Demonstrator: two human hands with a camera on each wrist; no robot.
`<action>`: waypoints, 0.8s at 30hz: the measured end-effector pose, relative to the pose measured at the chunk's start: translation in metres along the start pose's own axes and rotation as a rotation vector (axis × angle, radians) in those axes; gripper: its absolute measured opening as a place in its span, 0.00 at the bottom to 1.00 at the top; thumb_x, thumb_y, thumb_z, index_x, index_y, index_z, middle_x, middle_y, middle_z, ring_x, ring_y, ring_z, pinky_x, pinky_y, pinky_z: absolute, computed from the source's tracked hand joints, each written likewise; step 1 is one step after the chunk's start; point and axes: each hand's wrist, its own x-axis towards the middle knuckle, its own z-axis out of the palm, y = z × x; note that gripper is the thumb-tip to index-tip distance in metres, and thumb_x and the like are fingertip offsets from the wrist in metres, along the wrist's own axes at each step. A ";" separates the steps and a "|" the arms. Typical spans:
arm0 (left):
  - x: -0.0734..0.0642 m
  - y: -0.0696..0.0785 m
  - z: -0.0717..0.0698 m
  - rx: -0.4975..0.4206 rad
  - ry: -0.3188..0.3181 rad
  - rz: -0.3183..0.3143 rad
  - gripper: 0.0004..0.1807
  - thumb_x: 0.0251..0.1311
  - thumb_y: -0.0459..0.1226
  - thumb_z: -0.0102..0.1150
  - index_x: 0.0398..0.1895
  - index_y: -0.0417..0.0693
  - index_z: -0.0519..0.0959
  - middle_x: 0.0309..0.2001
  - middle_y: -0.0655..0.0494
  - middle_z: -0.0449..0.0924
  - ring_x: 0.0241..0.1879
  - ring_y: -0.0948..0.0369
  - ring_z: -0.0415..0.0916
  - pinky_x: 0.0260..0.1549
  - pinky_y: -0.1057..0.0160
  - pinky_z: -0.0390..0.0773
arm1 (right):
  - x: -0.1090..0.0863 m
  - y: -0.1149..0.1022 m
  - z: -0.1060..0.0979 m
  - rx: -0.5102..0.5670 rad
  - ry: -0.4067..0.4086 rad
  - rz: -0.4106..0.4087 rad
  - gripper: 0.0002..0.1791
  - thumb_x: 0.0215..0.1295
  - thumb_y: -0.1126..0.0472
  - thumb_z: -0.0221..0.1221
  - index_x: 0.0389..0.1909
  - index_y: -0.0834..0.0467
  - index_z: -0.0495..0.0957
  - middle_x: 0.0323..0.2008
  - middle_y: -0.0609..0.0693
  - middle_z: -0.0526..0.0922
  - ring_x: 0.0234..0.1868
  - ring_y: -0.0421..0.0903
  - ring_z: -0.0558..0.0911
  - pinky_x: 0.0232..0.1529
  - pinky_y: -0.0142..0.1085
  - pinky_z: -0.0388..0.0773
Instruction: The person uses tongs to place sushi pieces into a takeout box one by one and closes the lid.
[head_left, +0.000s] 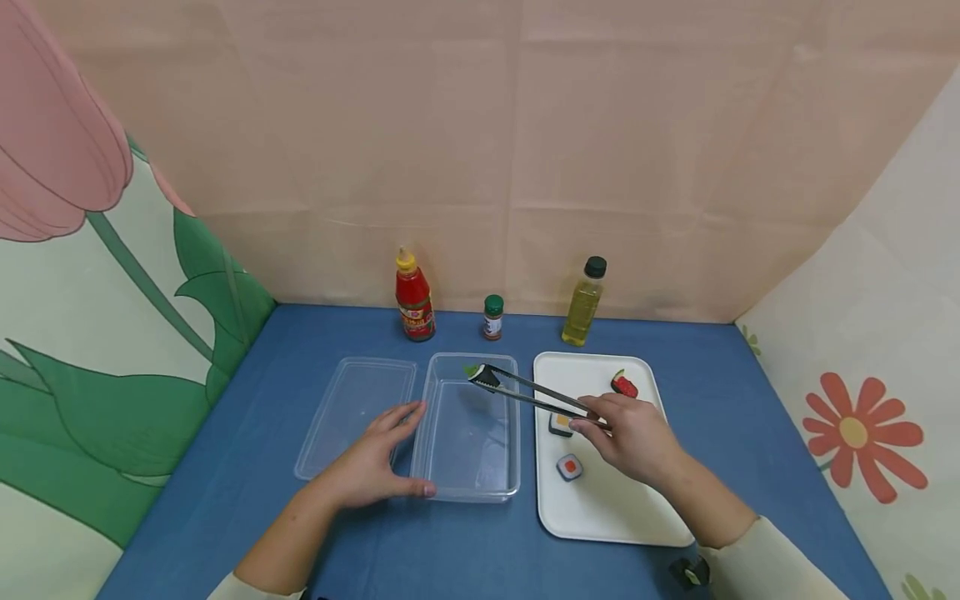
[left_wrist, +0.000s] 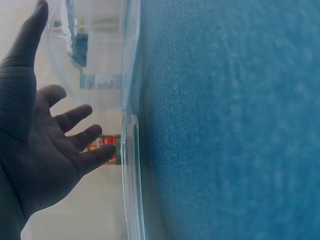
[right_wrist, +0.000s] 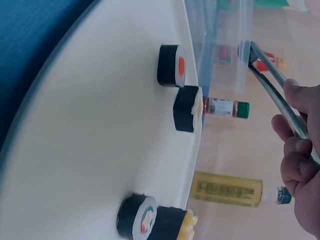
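My right hand [head_left: 633, 437] grips metal tongs [head_left: 540, 388] above a white tray. Between the tong tips is a sushi roll [head_left: 483, 377] wrapped in black seaweed, with a bit of green at its end. It hangs over the far part of a clear plastic container [head_left: 476, 458]. Beside that container's left side is my left hand [head_left: 375, 468], thumb and fingers spread near the rim; its fingers look relaxed in the left wrist view, and contact is hard to tell. Several sushi rolls lie on the tray, among them an orange-centred one [right_wrist: 171, 66] and a yellow-topped one [right_wrist: 172, 223].
The clear lid [head_left: 356, 408] lies flat left of the container. Right of it is the white tray [head_left: 607, 508]. Along the back stand a red sauce bottle [head_left: 416, 304], a green-capped spice jar [head_left: 492, 318] and an oil bottle [head_left: 583, 308].
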 end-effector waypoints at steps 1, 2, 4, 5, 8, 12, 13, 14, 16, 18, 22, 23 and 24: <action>0.000 0.000 0.000 -0.001 -0.001 -0.004 0.65 0.44 0.63 0.81 0.84 0.61 0.54 0.83 0.59 0.49 0.81 0.45 0.43 0.68 0.30 0.60 | 0.001 0.000 0.002 -0.002 -0.004 -0.003 0.19 0.57 0.55 0.77 0.47 0.61 0.88 0.32 0.44 0.88 0.27 0.36 0.82 0.26 0.30 0.79; -0.001 0.000 0.000 -0.003 -0.002 -0.006 0.65 0.44 0.63 0.81 0.84 0.61 0.54 0.83 0.59 0.49 0.81 0.45 0.44 0.68 0.30 0.60 | 0.003 0.000 0.003 0.002 -0.007 -0.004 0.19 0.57 0.56 0.77 0.47 0.61 0.88 0.32 0.44 0.88 0.27 0.36 0.81 0.26 0.30 0.79; -0.001 0.000 0.000 -0.003 -0.002 -0.005 0.65 0.44 0.62 0.81 0.84 0.61 0.54 0.83 0.60 0.49 0.81 0.45 0.44 0.68 0.30 0.60 | 0.005 -0.002 0.006 0.012 -0.017 -0.002 0.19 0.57 0.57 0.77 0.47 0.61 0.88 0.32 0.44 0.87 0.28 0.36 0.81 0.27 0.31 0.78; -0.001 0.000 -0.001 -0.003 -0.002 -0.004 0.65 0.44 0.62 0.81 0.84 0.61 0.54 0.83 0.60 0.49 0.81 0.45 0.44 0.69 0.31 0.60 | 0.007 -0.002 0.008 0.011 -0.026 0.001 0.19 0.57 0.57 0.77 0.47 0.61 0.88 0.31 0.44 0.87 0.28 0.36 0.80 0.26 0.30 0.78; -0.001 0.000 -0.001 -0.002 -0.003 -0.005 0.65 0.44 0.62 0.81 0.84 0.61 0.54 0.83 0.59 0.50 0.81 0.45 0.44 0.69 0.31 0.59 | 0.012 -0.005 0.012 0.017 -0.058 0.015 0.19 0.58 0.56 0.76 0.47 0.61 0.88 0.30 0.43 0.86 0.27 0.35 0.78 0.26 0.29 0.77; -0.001 0.001 0.000 -0.002 -0.005 -0.017 0.65 0.43 0.62 0.81 0.84 0.61 0.54 0.82 0.59 0.50 0.81 0.45 0.44 0.69 0.31 0.59 | 0.019 -0.009 0.016 0.012 -0.102 0.037 0.18 0.60 0.54 0.76 0.47 0.60 0.88 0.29 0.42 0.85 0.26 0.34 0.77 0.26 0.29 0.77; -0.001 0.001 0.000 -0.003 -0.005 -0.020 0.66 0.43 0.62 0.81 0.84 0.61 0.54 0.83 0.59 0.50 0.81 0.45 0.44 0.69 0.30 0.59 | 0.021 -0.009 0.017 0.013 -0.115 0.042 0.18 0.60 0.54 0.75 0.46 0.59 0.88 0.29 0.41 0.85 0.26 0.34 0.77 0.27 0.29 0.77; 0.000 0.001 0.000 -0.002 -0.003 -0.023 0.66 0.43 0.63 0.81 0.84 0.61 0.54 0.83 0.58 0.50 0.81 0.45 0.44 0.68 0.30 0.59 | 0.023 -0.010 0.017 0.012 -0.128 0.046 0.17 0.61 0.53 0.75 0.46 0.59 0.88 0.29 0.41 0.84 0.26 0.33 0.76 0.27 0.29 0.77; 0.000 0.001 0.000 -0.001 -0.002 -0.025 0.66 0.43 0.63 0.81 0.84 0.61 0.54 0.83 0.58 0.50 0.81 0.44 0.44 0.68 0.30 0.59 | 0.026 -0.011 0.018 0.013 -0.156 0.057 0.16 0.63 0.52 0.74 0.46 0.57 0.88 0.29 0.40 0.83 0.26 0.33 0.75 0.27 0.28 0.76; 0.000 0.001 0.000 0.001 -0.001 -0.025 0.66 0.43 0.63 0.81 0.84 0.60 0.54 0.83 0.58 0.49 0.81 0.44 0.43 0.68 0.29 0.59 | 0.030 -0.012 0.019 0.009 -0.181 0.062 0.15 0.63 0.52 0.73 0.45 0.56 0.88 0.29 0.39 0.82 0.26 0.32 0.75 0.28 0.28 0.76; 0.000 0.001 0.001 0.004 -0.004 -0.029 0.66 0.43 0.63 0.81 0.84 0.61 0.54 0.83 0.58 0.49 0.81 0.44 0.43 0.68 0.29 0.59 | 0.036 -0.015 0.019 -0.002 -0.221 0.075 0.15 0.64 0.51 0.73 0.45 0.56 0.88 0.27 0.37 0.80 0.25 0.32 0.74 0.28 0.29 0.76; 0.000 0.002 0.001 0.002 -0.004 -0.032 0.66 0.42 0.63 0.81 0.84 0.61 0.54 0.83 0.58 0.49 0.81 0.45 0.43 0.68 0.29 0.59 | 0.038 -0.016 0.019 -0.005 -0.231 0.077 0.15 0.64 0.51 0.73 0.45 0.56 0.88 0.27 0.37 0.80 0.25 0.32 0.73 0.28 0.29 0.76; 0.000 0.002 0.000 0.001 -0.005 -0.034 0.66 0.42 0.63 0.81 0.84 0.62 0.54 0.83 0.58 0.49 0.81 0.45 0.43 0.68 0.29 0.59 | 0.039 -0.017 0.019 -0.010 -0.240 0.082 0.15 0.64 0.51 0.73 0.46 0.57 0.88 0.26 0.37 0.79 0.25 0.32 0.73 0.28 0.29 0.75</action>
